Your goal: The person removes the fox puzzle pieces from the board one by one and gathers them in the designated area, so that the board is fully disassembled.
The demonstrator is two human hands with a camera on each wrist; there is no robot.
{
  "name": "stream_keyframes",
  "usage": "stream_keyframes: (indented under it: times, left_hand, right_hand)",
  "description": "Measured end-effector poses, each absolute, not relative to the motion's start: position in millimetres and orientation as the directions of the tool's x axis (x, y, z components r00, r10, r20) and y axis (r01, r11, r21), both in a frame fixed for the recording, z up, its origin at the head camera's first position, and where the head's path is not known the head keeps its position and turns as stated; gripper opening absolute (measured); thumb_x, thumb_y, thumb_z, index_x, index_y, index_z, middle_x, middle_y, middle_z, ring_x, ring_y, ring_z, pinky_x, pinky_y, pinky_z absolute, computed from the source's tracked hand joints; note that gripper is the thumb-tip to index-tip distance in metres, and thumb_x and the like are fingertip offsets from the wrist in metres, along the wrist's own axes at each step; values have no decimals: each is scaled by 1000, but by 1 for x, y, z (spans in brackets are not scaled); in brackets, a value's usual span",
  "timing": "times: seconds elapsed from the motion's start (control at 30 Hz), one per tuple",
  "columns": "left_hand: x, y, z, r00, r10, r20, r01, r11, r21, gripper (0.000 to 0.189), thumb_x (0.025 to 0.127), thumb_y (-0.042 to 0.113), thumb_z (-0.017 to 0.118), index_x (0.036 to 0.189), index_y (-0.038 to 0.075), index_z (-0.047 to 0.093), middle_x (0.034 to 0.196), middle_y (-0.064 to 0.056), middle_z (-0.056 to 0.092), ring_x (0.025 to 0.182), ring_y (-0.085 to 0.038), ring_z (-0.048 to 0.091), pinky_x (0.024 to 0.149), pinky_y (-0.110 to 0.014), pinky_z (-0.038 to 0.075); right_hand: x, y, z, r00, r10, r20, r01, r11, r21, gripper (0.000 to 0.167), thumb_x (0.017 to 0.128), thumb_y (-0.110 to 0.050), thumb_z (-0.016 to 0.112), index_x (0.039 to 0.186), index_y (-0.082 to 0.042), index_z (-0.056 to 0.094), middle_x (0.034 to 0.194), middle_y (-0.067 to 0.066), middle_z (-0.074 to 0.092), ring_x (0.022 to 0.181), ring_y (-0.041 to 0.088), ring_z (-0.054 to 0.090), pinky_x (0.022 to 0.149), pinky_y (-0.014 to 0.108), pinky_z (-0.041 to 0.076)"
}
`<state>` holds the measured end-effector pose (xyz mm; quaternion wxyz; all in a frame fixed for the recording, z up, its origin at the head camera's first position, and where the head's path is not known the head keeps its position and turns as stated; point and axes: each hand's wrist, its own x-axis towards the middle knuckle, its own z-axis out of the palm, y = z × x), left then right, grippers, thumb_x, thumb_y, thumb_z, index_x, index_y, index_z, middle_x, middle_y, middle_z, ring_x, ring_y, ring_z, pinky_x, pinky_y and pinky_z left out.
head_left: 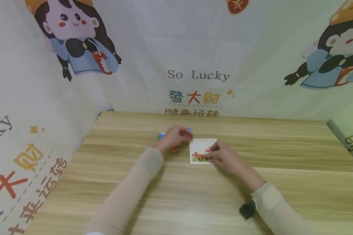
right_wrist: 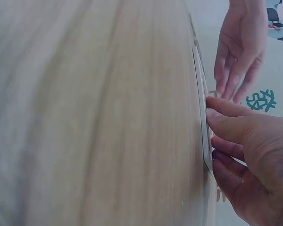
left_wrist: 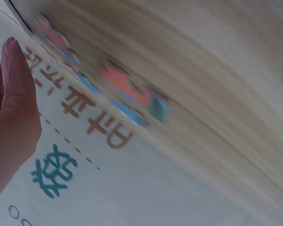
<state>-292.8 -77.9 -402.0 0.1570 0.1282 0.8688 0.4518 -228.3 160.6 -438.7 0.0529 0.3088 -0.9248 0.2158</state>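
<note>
A square white-framed puzzle board (head_left: 203, 142) lies on the table. Orange, black and green picture pieces (head_left: 198, 157) fill its lower part. My right hand (head_left: 227, 158) rests on the board's right side, thumb and fingertips touching it. In the right wrist view the board's thin edge (right_wrist: 201, 103) runs beside the right hand (right_wrist: 254, 146). My left hand (head_left: 176, 135) is off the board's upper left corner, above loose puzzle pieces it partly covers. In the left wrist view the left hand (left_wrist: 16, 103) has extended fingers with nothing seen in them. Loose pieces (left_wrist: 125, 87) lie past it.
The wooden table (head_left: 176, 195) reaches back to a wall sheet (head_left: 194, 52) printed with cartoon figures and lettering. Another blue-and-red loose piece (left_wrist: 56, 37) lies closer to the left hand in the left wrist view. A black wrist device (head_left: 247, 210) hangs under the right sleeve.
</note>
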Motion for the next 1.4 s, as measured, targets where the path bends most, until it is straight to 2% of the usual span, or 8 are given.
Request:
stream_keyframes:
  times: [0.1,0.27,0.43,0.53,0.63,0.93,1.13,1.4]
  left_hand:
    - [-290,-61,-404,-902,399,-167,76,526,847,21,93,3,66,114,3,70,110,-9,75,96,-14,69,85,-24,57]
    - [-286,-38,-410,-877,444,-185,87,524,847,25,93,3,66,118,3,69,115,-11,74,103,-20,69,88,-25,56]
    - [-283,-23,-416,-861,467,-199,80,512,856,29,92,0,66,121,2,65,118,-15,72,109,-25,69,86,-24,57]
    - [-283,-20,-418,-857,464,-221,43,493,869,36,91,0,67,127,1,61,120,-16,71,112,-27,68,89,-27,57]
    - [-282,-17,-420,-859,452,-238,16,489,872,41,90,0,68,130,1,58,121,-15,71,110,-27,68,91,-30,57]
    - [-280,-6,-422,-892,416,-178,128,610,782,33,85,1,75,117,5,67,111,-9,72,97,-19,68,84,-24,56]
    - [-279,-3,-422,-896,425,-130,224,684,695,30,83,5,78,111,7,69,106,-6,70,91,-13,62,82,-22,53]
    - [-279,2,-420,-902,396,-171,190,720,667,26,81,0,78,105,8,70,104,-5,70,88,-12,59,78,-21,50]
  right_hand:
    - [-227,160,-438,-797,-554,243,-603,704,-376,27,86,-9,76,111,-17,78,108,10,59,99,23,55,85,40,48]
    - [-226,160,-438,-791,-559,251,-611,692,-384,27,86,-8,75,112,-17,78,114,14,59,106,29,55,90,44,48]
    - [-225,159,-439,-809,-538,236,-587,720,-370,25,87,-13,75,111,-19,78,132,22,54,119,41,49,99,57,44]
    - [-224,159,-439,-841,-505,194,-538,740,-403,24,88,-14,74,112,-18,78,147,29,43,131,51,42,106,65,39]
    - [-223,161,-440,-857,-492,152,-505,746,-434,25,90,-14,72,114,-17,77,152,35,35,139,55,34,110,69,33]
    - [-220,168,-442,-837,-526,155,-528,698,-483,25,93,-13,68,117,-14,75,152,38,33,143,56,28,112,70,28]
    - [-216,175,-441,-806,-584,94,-554,690,-466,40,96,-26,66,134,-15,64,157,38,20,146,55,19,114,71,23]
    - [-212,182,-440,-780,-625,-31,-564,724,-398,55,98,-44,58,148,-22,48,163,32,8,152,49,10,120,66,13]
